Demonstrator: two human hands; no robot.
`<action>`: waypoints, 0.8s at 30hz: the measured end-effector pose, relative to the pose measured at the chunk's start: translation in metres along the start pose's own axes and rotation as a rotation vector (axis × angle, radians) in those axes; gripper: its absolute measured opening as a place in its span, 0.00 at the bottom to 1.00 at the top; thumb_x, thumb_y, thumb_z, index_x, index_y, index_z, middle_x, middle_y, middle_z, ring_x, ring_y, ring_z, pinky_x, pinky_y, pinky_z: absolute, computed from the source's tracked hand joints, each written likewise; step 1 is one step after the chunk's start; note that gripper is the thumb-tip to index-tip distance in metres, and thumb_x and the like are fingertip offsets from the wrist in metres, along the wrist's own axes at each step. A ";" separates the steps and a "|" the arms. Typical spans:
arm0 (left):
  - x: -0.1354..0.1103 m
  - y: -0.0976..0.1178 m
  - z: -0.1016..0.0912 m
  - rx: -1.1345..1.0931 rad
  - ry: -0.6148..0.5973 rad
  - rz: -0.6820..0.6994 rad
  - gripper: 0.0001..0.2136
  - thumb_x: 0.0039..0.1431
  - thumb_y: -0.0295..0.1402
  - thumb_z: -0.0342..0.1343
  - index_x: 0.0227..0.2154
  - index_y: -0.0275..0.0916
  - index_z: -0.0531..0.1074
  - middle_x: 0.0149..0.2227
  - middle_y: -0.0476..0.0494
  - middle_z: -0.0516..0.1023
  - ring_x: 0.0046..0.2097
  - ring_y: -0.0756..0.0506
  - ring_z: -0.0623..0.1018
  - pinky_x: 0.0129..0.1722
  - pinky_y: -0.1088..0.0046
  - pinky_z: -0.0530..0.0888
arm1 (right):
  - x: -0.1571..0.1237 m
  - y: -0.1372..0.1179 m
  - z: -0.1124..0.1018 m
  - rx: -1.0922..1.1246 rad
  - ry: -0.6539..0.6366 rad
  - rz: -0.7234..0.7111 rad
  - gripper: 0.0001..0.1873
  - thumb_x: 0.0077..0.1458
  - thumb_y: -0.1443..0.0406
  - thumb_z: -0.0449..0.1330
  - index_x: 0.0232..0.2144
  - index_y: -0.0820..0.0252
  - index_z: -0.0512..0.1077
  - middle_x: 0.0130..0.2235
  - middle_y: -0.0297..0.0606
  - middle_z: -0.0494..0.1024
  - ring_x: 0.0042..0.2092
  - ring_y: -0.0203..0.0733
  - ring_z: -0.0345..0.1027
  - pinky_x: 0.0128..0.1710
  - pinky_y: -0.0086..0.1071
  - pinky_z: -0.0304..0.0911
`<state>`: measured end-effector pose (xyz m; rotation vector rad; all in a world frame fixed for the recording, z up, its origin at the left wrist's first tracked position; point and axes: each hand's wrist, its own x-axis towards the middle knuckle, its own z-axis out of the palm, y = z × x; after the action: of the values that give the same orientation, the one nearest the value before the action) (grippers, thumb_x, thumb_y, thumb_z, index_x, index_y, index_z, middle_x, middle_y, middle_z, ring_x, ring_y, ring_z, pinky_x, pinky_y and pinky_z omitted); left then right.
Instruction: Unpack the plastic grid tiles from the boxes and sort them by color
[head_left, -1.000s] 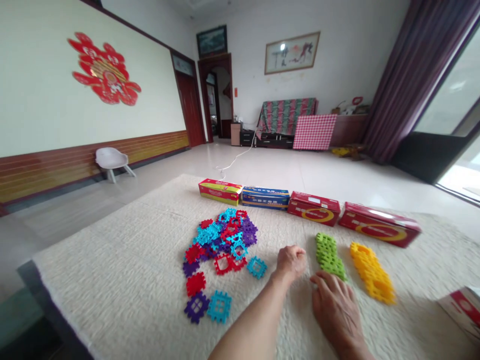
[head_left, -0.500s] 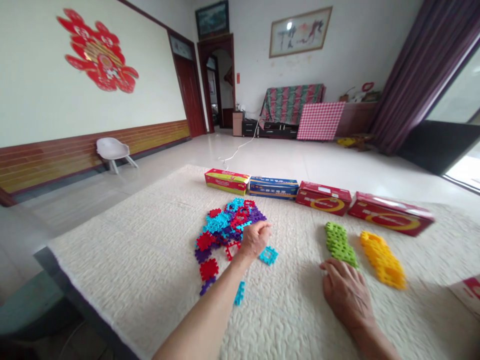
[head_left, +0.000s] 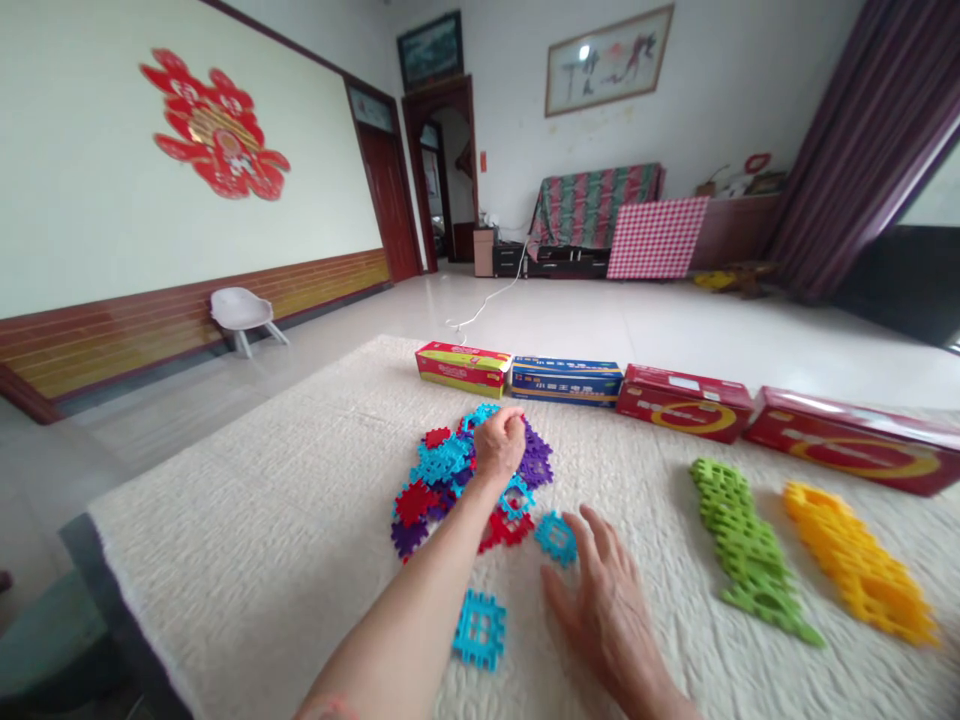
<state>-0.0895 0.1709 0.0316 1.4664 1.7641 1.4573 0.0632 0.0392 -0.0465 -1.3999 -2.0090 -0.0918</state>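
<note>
My left hand (head_left: 500, 445) is over the far part of a mixed pile of flat, notched plastic building pieces. Its fingers are curled closed, and whatever they may grip is hidden. Around it lie light-blue pieces (head_left: 441, 460), a red piece (head_left: 417, 503) and purple pieces (head_left: 535, 458). My right hand (head_left: 604, 590) is open with fingers spread, just right of a single light-blue square piece (head_left: 556, 538). Another light-blue square piece (head_left: 480, 629) lies nearer to me, beside my left forearm.
Overlapping green pieces (head_left: 750, 545) and yellow pieces (head_left: 859, 560) form two rows at the right. Along the far side stand a red-and-yellow box (head_left: 463, 370), a blue box (head_left: 566, 382) and two dark red boxes (head_left: 682, 402). A cream quilted cloth (head_left: 247, 530) covers the table.
My right hand has left the green row, moved left and spread its fingers near the light-blue piece. My left hand has shifted up over the pile. The view has turned slightly.
</note>
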 end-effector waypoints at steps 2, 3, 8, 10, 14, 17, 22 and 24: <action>0.019 -0.015 -0.027 0.133 0.006 0.007 0.13 0.58 0.28 0.50 0.41 0.41 0.78 0.48 0.44 0.80 0.54 0.45 0.75 0.57 0.71 0.66 | 0.003 0.004 0.005 -0.011 -0.062 0.000 0.23 0.54 0.62 0.57 0.53 0.59 0.65 0.57 0.49 0.68 0.57 0.58 0.61 0.51 0.52 0.64; 0.029 -0.023 -0.040 0.199 0.009 -0.005 0.14 0.59 0.28 0.50 0.43 0.41 0.77 0.52 0.43 0.77 0.57 0.44 0.72 0.60 0.70 0.63 | 0.004 0.005 0.007 -0.007 -0.078 -0.011 0.21 0.55 0.62 0.56 0.52 0.57 0.67 0.56 0.47 0.70 0.56 0.56 0.63 0.51 0.51 0.64; 0.063 -0.055 -0.079 0.473 -0.065 -0.165 0.16 0.59 0.36 0.57 0.49 0.39 0.73 0.54 0.37 0.74 0.58 0.35 0.70 0.58 0.55 0.65 | 0.001 0.011 0.016 0.064 -0.006 -0.012 0.15 0.58 0.63 0.55 0.47 0.57 0.69 0.51 0.46 0.72 0.50 0.51 0.67 0.48 0.46 0.67; 0.064 -0.063 -0.080 0.532 -0.143 -0.201 0.16 0.61 0.39 0.56 0.49 0.38 0.71 0.53 0.38 0.74 0.53 0.37 0.74 0.53 0.54 0.71 | 0.000 0.013 0.019 0.097 0.039 0.027 0.15 0.59 0.63 0.54 0.48 0.58 0.68 0.53 0.47 0.70 0.51 0.50 0.67 0.49 0.45 0.67; 0.052 -0.069 -0.071 0.593 -0.281 -0.175 0.14 0.63 0.40 0.55 0.48 0.39 0.71 0.51 0.41 0.73 0.49 0.42 0.75 0.49 0.59 0.74 | -0.001 0.015 0.020 0.166 0.102 0.114 0.16 0.60 0.62 0.52 0.50 0.58 0.66 0.53 0.47 0.68 0.52 0.50 0.66 0.51 0.46 0.66; 0.038 -0.070 -0.060 0.621 -0.325 -0.125 0.13 0.58 0.41 0.57 0.44 0.44 0.75 0.51 0.42 0.76 0.53 0.40 0.74 0.53 0.64 0.70 | 0.001 0.017 0.020 0.192 0.143 0.143 0.16 0.60 0.62 0.52 0.50 0.59 0.65 0.53 0.47 0.68 0.52 0.50 0.66 0.50 0.47 0.66; 0.011 -0.061 -0.037 0.640 -0.341 -0.020 0.17 0.54 0.39 0.56 0.46 0.42 0.76 0.51 0.40 0.77 0.55 0.39 0.74 0.54 0.68 0.68 | 0.003 0.024 0.018 0.171 0.171 0.153 0.17 0.59 0.62 0.53 0.49 0.60 0.66 0.52 0.48 0.69 0.50 0.51 0.67 0.49 0.48 0.67; 0.001 -0.054 -0.030 0.636 -0.358 0.018 0.16 0.52 0.39 0.57 0.43 0.43 0.78 0.48 0.41 0.79 0.53 0.40 0.75 0.52 0.70 0.69 | 0.004 0.027 0.017 0.158 0.166 0.169 0.17 0.59 0.62 0.53 0.49 0.60 0.66 0.52 0.48 0.69 0.50 0.51 0.67 0.49 0.47 0.67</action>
<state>-0.1382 0.1643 -0.0050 1.8950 2.0648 0.5831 0.0774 0.0610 -0.0655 -1.4059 -1.7180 0.0246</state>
